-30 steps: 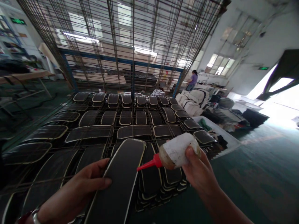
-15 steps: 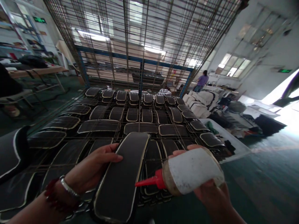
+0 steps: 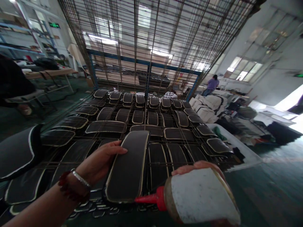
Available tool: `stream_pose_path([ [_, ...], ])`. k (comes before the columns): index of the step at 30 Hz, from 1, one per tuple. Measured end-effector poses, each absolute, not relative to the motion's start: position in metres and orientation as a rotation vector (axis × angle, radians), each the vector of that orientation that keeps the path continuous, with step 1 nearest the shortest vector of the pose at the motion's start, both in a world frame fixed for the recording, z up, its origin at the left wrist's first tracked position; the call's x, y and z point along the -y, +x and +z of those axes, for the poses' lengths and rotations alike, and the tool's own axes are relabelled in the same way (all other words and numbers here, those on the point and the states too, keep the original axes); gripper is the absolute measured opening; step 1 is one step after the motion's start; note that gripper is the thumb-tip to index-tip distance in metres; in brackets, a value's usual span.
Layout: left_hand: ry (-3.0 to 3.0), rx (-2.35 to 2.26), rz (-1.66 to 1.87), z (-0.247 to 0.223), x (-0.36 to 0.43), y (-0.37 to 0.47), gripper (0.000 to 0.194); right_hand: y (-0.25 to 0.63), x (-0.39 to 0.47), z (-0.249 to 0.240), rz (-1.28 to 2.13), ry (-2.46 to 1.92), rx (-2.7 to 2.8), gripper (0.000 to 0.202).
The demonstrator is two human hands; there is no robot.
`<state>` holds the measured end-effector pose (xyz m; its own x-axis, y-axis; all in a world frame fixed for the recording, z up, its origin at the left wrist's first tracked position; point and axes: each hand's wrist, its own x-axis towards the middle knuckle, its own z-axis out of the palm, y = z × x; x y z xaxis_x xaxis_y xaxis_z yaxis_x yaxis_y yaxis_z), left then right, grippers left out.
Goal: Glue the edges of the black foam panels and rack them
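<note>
l hand (image 3: 104, 162) clamped on l edge of dark pad (image 3: 129, 167), thumb on top, over near edge of wire rack (image 3: 148, 74). r hand (image 3: 201, 165), apart from l, wrapped round bottle (image 3: 201, 197); red nozzle (image 3: 149, 199) tip at pad's near r corner, can't tell if touching. other pads (image 3: 180, 134) in rows toward rack's far edge.

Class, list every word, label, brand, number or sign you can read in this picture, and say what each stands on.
No text is legible.
White label on the brownish squeeze bottle: no lettering can be made out.
Green lit rectangular sign, high at left: marks too small and blurred to read.
Green lit sign on the pale wall at the right edge: blurred, unreadable.
</note>
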<state>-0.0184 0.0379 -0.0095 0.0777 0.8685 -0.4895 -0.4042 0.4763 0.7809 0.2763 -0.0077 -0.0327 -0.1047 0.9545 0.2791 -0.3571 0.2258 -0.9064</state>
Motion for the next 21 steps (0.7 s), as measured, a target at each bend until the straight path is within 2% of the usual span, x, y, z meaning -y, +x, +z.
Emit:
stream_pose_path([
  [5, 0.538, -1.112, 1.019, -0.013, -0.035, -0.018, 0.03, 0.275, -0.01, -0.045, 1.241, -0.626, 1.235, 0.06],
  [11, 0.572, -1.063, 0.974, -0.019, -0.028, -0.015, 0.047, 0.269, -0.037, -0.043, 1.123, -0.613, 1.058, 0.048],
  [17, 0.562, -1.082, 0.998, -0.021, -0.022, -0.006, 0.047, 0.258, -0.045, -0.055, 1.467, -0.76, 0.766, 0.041],
  [21, 0.557, -1.076, 0.959, -0.021, -0.016, 0.004, 0.048, 0.248, -0.062, -0.05, 1.311, -0.703, 0.748, 0.043],
])
